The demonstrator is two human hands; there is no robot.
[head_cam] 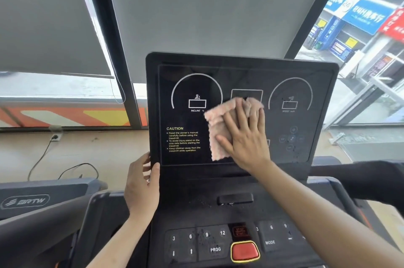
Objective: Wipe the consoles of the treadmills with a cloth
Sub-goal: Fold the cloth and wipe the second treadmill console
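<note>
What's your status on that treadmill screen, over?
Right hand flat, pressing pink cloth on console screen, mid-panel. Left hand gripping console's lower-left edge. Droplets visible right side and on lower button panel. Nothing in the way.

Centre display box (246, 93) being partly covered by cloth (220, 128). Cloth's right part being hidden under right hand (244, 136). Control icons (291, 138) too faint for reading. Forearms being cut off by bottom edge.

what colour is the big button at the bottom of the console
Red-orange with a yellow rim, clearest in the head view.
</note>
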